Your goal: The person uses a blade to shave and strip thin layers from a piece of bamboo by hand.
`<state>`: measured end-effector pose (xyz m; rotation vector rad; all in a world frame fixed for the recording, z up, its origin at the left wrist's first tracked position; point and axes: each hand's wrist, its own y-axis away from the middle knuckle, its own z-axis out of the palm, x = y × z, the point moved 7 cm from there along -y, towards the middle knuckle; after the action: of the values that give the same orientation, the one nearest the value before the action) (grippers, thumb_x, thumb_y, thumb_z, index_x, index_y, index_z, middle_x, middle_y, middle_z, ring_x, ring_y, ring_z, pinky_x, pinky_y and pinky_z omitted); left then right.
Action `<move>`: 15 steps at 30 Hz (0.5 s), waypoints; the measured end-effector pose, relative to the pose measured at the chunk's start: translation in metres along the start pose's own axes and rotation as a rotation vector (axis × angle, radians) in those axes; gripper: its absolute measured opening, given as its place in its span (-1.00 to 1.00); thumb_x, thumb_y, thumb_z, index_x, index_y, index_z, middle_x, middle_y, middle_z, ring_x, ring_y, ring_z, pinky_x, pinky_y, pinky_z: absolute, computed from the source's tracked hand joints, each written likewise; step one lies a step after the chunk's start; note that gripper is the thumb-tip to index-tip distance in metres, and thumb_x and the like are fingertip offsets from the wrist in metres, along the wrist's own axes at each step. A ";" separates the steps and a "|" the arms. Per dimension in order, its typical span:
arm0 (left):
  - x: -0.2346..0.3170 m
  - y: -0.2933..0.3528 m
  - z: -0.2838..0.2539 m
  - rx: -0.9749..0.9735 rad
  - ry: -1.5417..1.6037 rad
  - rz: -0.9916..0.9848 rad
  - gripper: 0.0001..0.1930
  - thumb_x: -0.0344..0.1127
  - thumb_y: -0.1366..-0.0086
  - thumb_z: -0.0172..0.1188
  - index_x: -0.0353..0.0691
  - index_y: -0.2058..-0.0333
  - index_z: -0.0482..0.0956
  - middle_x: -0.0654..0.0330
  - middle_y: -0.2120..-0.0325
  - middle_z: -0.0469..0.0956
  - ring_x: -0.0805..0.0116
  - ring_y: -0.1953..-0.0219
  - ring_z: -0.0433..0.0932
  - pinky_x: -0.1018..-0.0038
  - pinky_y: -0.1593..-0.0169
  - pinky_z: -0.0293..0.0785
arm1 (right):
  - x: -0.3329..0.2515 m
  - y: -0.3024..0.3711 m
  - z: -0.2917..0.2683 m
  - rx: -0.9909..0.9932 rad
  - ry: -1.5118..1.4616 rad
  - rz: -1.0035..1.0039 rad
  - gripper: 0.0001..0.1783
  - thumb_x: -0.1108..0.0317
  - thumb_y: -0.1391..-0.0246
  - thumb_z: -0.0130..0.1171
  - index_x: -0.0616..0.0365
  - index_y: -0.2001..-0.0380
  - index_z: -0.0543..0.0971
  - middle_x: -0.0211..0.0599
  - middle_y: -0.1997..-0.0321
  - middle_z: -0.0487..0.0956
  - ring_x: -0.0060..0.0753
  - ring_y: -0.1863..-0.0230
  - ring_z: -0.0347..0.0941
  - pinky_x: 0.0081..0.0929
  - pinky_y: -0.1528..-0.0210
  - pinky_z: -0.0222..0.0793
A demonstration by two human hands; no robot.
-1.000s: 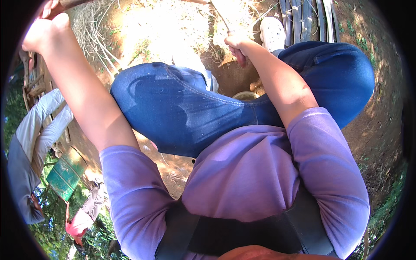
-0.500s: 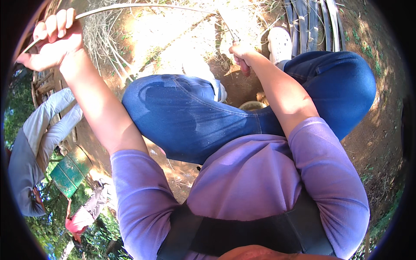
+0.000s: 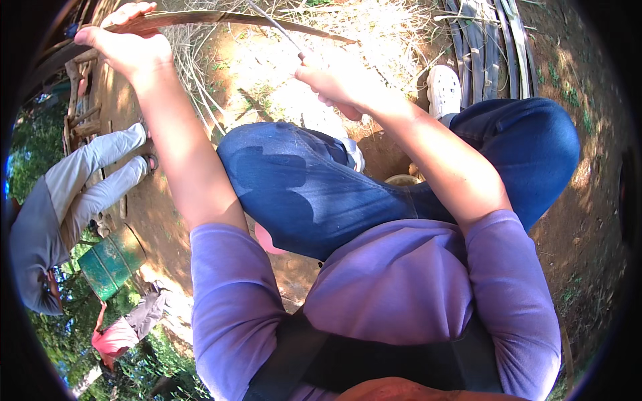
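Observation:
Up at the far left, my left hand (image 3: 134,50) grips a long, brown, flat strip (image 3: 234,18), seemingly of leaf or stalk, between thumb and fingers. The strip runs right and tapers to a tip beyond my knees. My right hand (image 3: 341,83), out in front between my legs, is closed round a thin-bladed knife (image 3: 277,28). Its blade slants up and left, crossing the strip's line of sight; whether they touch I cannot tell. The blade's far end leaves the picture, and most of the handle is hidden in my fist.
Pale shavings (image 3: 394,33) litter the ground ahead. Long dark strips (image 3: 478,50) lie beyond my right shoe (image 3: 444,90). A bowl rim (image 3: 403,180) shows between my legs. At left are a standing person (image 3: 50,207), a green board (image 3: 110,264) and a person in red (image 3: 117,337).
The strip has turned from edge-on to showing its broad brown face. My right hand has swung left and up with the knife. My left hand has shifted slightly right.

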<state>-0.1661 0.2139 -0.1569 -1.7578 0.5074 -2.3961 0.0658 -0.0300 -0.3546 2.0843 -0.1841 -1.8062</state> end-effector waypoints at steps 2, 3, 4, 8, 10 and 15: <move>0.005 0.035 0.046 0.206 -0.295 0.248 -0.15 0.39 -0.43 -0.44 -0.29 0.65 0.41 0.03 0.65 0.49 0.11 0.50 0.53 0.24 0.29 0.57 | -0.012 0.011 -0.017 0.032 -0.007 0.106 -0.60 0.03 -0.19 0.09 0.19 0.45 0.53 -0.30 0.62 0.48 -0.50 0.68 0.40 -0.41 0.57 0.39; 0.016 0.055 0.066 0.305 -0.481 0.382 -0.18 0.34 -0.46 -0.40 -0.32 0.61 0.43 0.01 0.62 0.52 0.14 0.51 0.53 0.30 0.29 0.56 | -0.026 0.020 -0.023 0.023 -0.014 0.065 -0.58 -0.02 -0.17 0.10 0.17 0.44 0.52 -0.35 0.64 0.45 -0.51 0.67 0.39 -0.42 0.55 0.39; 0.022 0.064 0.081 0.237 -0.454 0.438 -0.24 0.26 -0.49 -0.30 -0.38 0.57 0.43 -0.02 0.58 0.54 0.21 0.51 0.54 0.38 0.30 0.55 | -0.041 0.030 -0.029 0.010 -0.021 0.021 -0.56 -0.06 -0.15 0.11 0.16 0.42 0.50 -0.39 0.66 0.43 -0.51 0.65 0.39 -0.43 0.53 0.38; 0.023 0.094 0.124 0.120 -0.188 0.433 -0.31 0.39 -0.35 -0.11 -0.22 0.53 0.34 0.17 0.64 0.40 0.35 0.62 0.38 0.44 0.49 0.39 | -0.041 0.044 -0.040 -0.019 0.111 -0.059 -0.58 -0.06 -0.18 0.20 0.08 0.40 0.46 -0.54 0.71 0.30 -0.62 0.72 0.28 -0.55 0.64 0.27; 0.013 0.112 0.155 0.019 0.019 0.245 -0.37 0.40 -0.30 -0.02 -0.14 0.51 0.28 0.28 0.66 0.31 0.42 0.68 0.27 0.54 0.56 0.29 | -0.039 0.062 -0.054 0.018 0.081 -0.046 -0.59 -0.03 -0.20 0.25 0.07 0.44 0.43 -0.56 0.71 0.32 -0.69 0.75 0.25 -0.62 0.72 0.18; 0.026 0.127 0.142 -0.138 -0.072 0.211 -0.28 0.55 -0.21 -0.14 -0.08 0.57 0.27 0.30 0.75 0.16 0.47 0.67 0.13 0.50 0.53 0.08 | -0.037 0.072 -0.043 -0.048 0.244 0.053 -0.64 0.05 -0.19 0.20 0.06 0.50 0.43 -0.45 0.74 0.36 -0.55 0.72 0.33 -0.48 0.62 0.30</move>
<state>-0.0523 0.0605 -0.1390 -1.7377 0.8219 -2.1935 0.1119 -0.0759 -0.2900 2.2208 -0.1269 -1.4951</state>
